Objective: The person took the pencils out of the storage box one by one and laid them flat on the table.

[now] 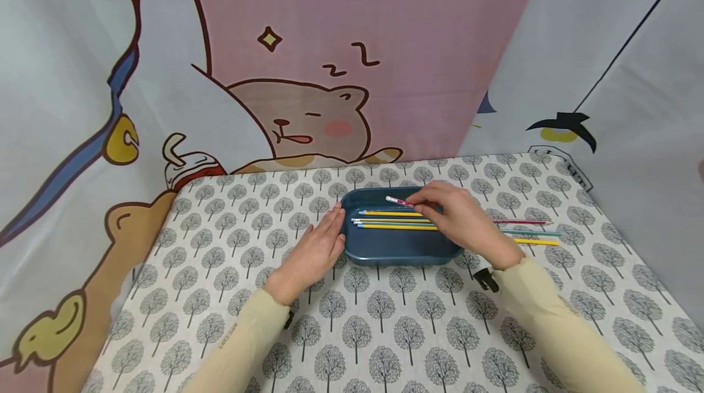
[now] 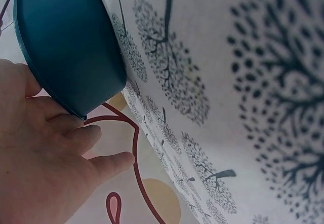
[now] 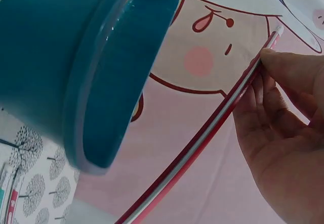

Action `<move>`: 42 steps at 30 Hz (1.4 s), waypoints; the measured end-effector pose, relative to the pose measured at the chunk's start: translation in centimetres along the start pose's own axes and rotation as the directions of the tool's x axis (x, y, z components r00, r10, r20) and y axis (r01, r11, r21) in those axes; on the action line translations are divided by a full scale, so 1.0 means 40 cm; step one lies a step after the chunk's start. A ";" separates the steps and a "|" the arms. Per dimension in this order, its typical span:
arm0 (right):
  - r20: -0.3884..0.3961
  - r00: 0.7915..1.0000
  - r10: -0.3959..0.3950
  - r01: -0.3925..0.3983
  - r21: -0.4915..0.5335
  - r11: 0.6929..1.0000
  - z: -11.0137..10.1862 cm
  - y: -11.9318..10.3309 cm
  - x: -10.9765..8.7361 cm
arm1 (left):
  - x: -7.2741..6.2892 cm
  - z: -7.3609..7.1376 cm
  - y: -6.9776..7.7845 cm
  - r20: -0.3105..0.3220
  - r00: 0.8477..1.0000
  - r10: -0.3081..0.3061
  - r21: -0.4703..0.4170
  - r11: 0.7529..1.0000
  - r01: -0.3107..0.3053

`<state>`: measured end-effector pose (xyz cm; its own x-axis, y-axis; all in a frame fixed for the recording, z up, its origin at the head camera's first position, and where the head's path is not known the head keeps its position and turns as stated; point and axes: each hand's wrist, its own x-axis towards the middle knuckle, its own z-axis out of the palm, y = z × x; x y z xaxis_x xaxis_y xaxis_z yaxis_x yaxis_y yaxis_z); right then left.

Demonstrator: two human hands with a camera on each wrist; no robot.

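Note:
A dark blue-green tray (image 1: 407, 253) sits on the cloth, with several pencils (image 1: 396, 227), mostly yellow, lying side by side in it. My left hand (image 1: 315, 249) rests against the tray's left end, fingers extended along the outer wall; in the left wrist view the fingers touch the tray (image 2: 71, 41) near its rim. Above the tray's right part, my right hand (image 1: 459, 216) pinches a red pencil with a pale stripe (image 3: 202, 135) between thumb and fingers, near its white eraser end. That eraser end points left over the tray in the head view.
Right of the tray lie a red pencil (image 1: 522, 222), a teal pencil (image 1: 533, 233) and a yellow pencil (image 1: 536, 242), partly hidden by the right hand and wrist. A tree-print cloth (image 1: 357, 319) covers the table. Cartoon-print curtains (image 1: 440, 44) stand behind and at the sides.

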<state>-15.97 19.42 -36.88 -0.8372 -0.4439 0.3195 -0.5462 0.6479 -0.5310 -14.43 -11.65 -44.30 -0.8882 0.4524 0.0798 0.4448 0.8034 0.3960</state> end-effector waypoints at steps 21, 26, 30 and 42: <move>-0.095 0.995 0.037 -0.044 -0.070 0.997 -0.070 0.051 -0.082 | 0.001 0.000 0.000 0.003 1.000 -0.011 -0.009 1.000 0.011; -0.120 0.992 0.026 -0.038 -0.096 0.995 -0.096 0.071 -0.105 | 0.002 0.000 -0.001 0.004 1.000 -0.012 -0.011 1.000 0.012; -0.123 0.992 0.026 -0.039 -0.105 0.994 -0.112 0.088 -0.122 | 0.002 -0.002 0.001 0.003 1.000 -0.009 -0.008 1.000 0.009; -0.141 0.987 0.082 -0.103 -0.149 0.984 -0.142 0.133 -0.170 | -0.001 -0.003 0.002 0.009 1.000 -0.009 -0.012 1.000 0.009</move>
<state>-13.36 29.41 -37.43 -0.8746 -0.2981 0.3823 -0.4556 0.7749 -0.4382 -14.37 -11.68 -44.15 -0.8911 0.4488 0.0681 0.4354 0.8028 0.4074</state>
